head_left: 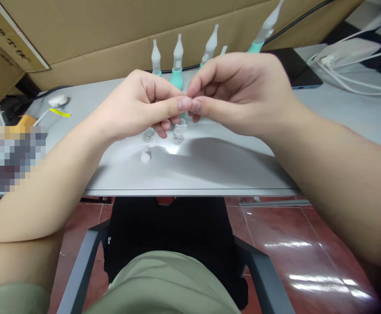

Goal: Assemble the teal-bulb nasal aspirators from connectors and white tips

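Observation:
My left hand [144,104] and my right hand [246,93] meet above the grey table [210,172], thumb tips touching. Both pinch with thumb and forefinger; whatever lies between them is hidden by the fingertips. Just below the fingers are a small clear plastic piece [179,131] and a second clear piece [149,134]. A small whitish part [145,156] lies nearer the table's front edge. Behind my hands stand several nasal aspirators with teal bulbs and pale pointed tips, among them one aspirator [176,78] in the middle and another [156,59] on its left.
Cardboard [112,39] walls the back of the table. A dark flat device [303,69] and white cables [347,80] are at the right. On the left lie a white rounded object [58,101] and a yellow tag [60,113]. Chair armrests [82,266] flank my lap.

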A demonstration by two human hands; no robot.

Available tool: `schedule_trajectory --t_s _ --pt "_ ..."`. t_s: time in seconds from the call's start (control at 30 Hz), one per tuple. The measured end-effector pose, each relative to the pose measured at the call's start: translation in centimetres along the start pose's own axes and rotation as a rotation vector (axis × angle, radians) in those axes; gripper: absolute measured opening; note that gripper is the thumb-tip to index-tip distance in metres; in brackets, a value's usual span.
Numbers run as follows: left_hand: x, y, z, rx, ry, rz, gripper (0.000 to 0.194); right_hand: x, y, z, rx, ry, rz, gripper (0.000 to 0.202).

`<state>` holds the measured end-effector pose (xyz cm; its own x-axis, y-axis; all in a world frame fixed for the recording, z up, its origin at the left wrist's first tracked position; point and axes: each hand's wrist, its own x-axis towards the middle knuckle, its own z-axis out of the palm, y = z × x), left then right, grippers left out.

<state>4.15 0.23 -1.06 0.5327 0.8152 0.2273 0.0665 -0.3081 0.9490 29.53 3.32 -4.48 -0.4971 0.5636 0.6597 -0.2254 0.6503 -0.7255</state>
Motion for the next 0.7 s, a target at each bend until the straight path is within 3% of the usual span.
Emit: schedule_trajectory --t_s 0.1,0.2,0.27,0.33,0.4,0.47,0.6,0.7 --pt "0.0 0.1 0.1 0.035 0.009 0.010 0.025 0.1 0.1 0.1 -0.031 -0.013 0.010 0.051" --pt "-0.1 0.0 -0.1 0.121 0.016 0.024 0.037 0.4 -0.2 0.3 -0.082 0.056 0.009 0.054" --pt "-0.3 -0.1 -0.3 0.188 0.025 0.048 0.036 0.6 -0.7 0.2 -0.105 0.130 0.017 0.049" --pt "-0.5 -0.1 -0.8 0.252 0.035 0.076 0.029 0.7 -1.1 -0.3 -0.131 0.128 0.043 0.037" --pt "-0.7 0.2 -1.3 0.315 0.006 0.081 0.024 0.6 -1.2 -1.0 -0.194 0.064 0.061 0.019" --pt "-0.8 0.7 -1.9 0.387 -0.096 0.080 0.028 0.3 -0.9 -1.9 -0.293 -0.014 0.040 0.011" --pt "-0.9 1.2 -2.6 0.606 -0.367 0.138 0.035 -0.4 0.2 -2.6 -0.448 -0.325 0.011 0.022" --pt "-0.9 0.8 -2.3 0.739 -0.479 0.124 0.036 -0.5 0.6 -2.3 -0.500 -0.489 0.011 0.028"
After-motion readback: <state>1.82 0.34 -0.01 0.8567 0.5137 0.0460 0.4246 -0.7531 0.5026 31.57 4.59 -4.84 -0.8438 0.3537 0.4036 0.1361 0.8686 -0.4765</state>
